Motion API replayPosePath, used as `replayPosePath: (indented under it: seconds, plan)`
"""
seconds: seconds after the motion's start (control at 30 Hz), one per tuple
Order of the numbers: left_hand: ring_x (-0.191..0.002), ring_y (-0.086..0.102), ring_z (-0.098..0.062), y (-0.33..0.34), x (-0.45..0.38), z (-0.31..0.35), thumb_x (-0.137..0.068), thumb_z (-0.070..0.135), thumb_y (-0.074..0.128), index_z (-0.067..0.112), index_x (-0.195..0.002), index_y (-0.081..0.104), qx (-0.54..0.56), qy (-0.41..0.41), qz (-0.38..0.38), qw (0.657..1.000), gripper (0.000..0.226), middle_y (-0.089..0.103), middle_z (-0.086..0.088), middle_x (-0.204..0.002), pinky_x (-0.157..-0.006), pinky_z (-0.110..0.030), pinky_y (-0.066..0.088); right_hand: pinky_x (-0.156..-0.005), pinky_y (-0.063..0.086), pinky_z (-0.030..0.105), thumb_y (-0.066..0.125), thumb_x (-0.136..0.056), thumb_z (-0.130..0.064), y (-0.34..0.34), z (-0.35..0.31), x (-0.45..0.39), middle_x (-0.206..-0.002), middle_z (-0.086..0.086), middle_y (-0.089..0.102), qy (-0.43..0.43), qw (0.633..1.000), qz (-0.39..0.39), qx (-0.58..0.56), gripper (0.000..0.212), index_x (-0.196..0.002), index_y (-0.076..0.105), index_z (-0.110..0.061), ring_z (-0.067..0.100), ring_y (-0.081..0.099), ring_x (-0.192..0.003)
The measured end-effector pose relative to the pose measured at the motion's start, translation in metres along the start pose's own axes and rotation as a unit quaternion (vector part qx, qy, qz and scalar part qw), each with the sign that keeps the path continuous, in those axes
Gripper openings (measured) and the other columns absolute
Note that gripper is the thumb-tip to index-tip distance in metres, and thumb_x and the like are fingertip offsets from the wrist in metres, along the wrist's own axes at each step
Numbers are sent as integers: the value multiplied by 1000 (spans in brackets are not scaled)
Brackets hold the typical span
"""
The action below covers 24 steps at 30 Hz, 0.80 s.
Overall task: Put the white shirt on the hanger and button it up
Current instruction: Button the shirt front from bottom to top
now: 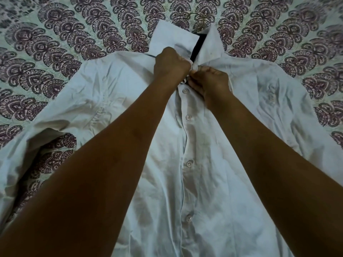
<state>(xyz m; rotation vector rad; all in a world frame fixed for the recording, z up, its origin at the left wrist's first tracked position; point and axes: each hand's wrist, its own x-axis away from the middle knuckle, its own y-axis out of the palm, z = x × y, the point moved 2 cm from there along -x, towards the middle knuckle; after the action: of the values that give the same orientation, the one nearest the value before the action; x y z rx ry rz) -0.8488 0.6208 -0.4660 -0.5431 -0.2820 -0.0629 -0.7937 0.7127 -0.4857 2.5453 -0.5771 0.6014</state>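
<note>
Head view looks down on a patterned bedspread (55,34) that fills the scene, with the white shirt (115,86) spread front-up across it, collar at the far end and hem running off the near edge. Its sleeves fan out to the left and right, the left one folded so that a patch of bedspread shows through. The hanger (197,45) sits inside the shirt: a dark bar shows in the open neck and its metal hook pokes out beyond the collar at the far side.

Four buttons down the middle look fastened; the opening at the neck is not yet closed. Both hands meet there. The left hand (171,62) is curled tight around the left edge of the placket just under the collar, and the right hand (210,81) pinches the opposite edge, fingertips turned in toward the gap. The button itself is hidden under the fingers.

Likely trouble from here: pulling the two edges together could drag the hanger off-centre inside the shoulders, since only loose cloth holds it. A button pushed half through could slip back out, and the stiff collar band may resist closing.
</note>
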Motion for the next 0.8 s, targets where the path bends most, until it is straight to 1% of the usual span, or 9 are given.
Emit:
replayPosePath:
  seconds: [0.13,0.23,0.3,0.37,0.43,0.47,0.53,0.7,0.8]
  plan:
    - [-93,67,-39,1,-1,-4,-53,27,59,0,-92,68,13,-18,-18,1000,48,69,-26,-95,-77,-49,58,-65,57,19,56,-85,7,-2,5,0,-60,5,62,-20,1000,0,-3,23,-65,58,-5,12,62,-59]
    - [-93,67,-40,2,0,-6,-51,24,65,-1,-94,67,27,-44,-39,998,50,68,-27,-97,-75,-49,58,-70,55,27,56,-85,7,-1,8,0,-62,10,63,-59,998,0,25,23,-65,62,-4,18,62,-61]
    - [-80,70,-32,1,0,-6,-55,21,72,0,-95,68,34,-64,-53,996,46,70,-21,-92,-66,-38,60,-73,54,32,53,-83,5,0,9,1,-70,17,62,-66,996,15,54,19,-68,64,2,24,60,-69]
    - [-56,63,-20,0,1,-5,-67,12,71,-1,-93,67,55,-80,-67,993,30,67,-14,-79,-53,-25,53,-68,52,27,52,-82,1,1,7,2,-76,18,59,-38,998,36,41,15,-77,63,9,23,56,-73]
    - [-44,50,-14,-1,1,-1,-75,6,63,1,-78,64,75,-93,-70,990,6,58,-8,-62,-50,-21,45,-64,53,20,52,-84,-2,0,3,3,-73,16,59,-14,999,38,14,16,-73,62,3,18,58,-68]
    - [-42,46,-14,-1,0,1,-77,5,60,4,-69,61,80,-99,-72,989,8,55,-6,-57,-49,-22,43,-63,54,18,53,-85,-2,1,2,3,-70,13,60,-10,999,37,8,18,-70,62,-1,16,58,-64]
    - [-43,43,-14,-1,-1,4,-80,3,55,5,-64,55,91,-116,-83,986,17,51,-6,-54,-46,-20,41,-59,53,17,54,-87,-3,3,2,4,-66,10,59,-9,999,37,-2,21,-67,59,-4,14,57,-60]
    - [-50,56,-15,2,-1,5,-81,7,56,5,-71,59,87,-141,-87,982,11,61,-9,-66,-45,-18,50,-58,53,16,59,-86,-7,4,0,4,-67,11,63,2,1000,30,-5,18,-68,62,-3,14,60,-59]
    - [-49,57,-14,3,0,6,-84,8,53,7,-68,57,96,-146,-91,980,16,59,-6,-61,-44,-18,49,-53,53,15,56,-87,1,3,1,2,-53,4,63,22,999,32,-31,20,-68,60,-3,9,62,-48]
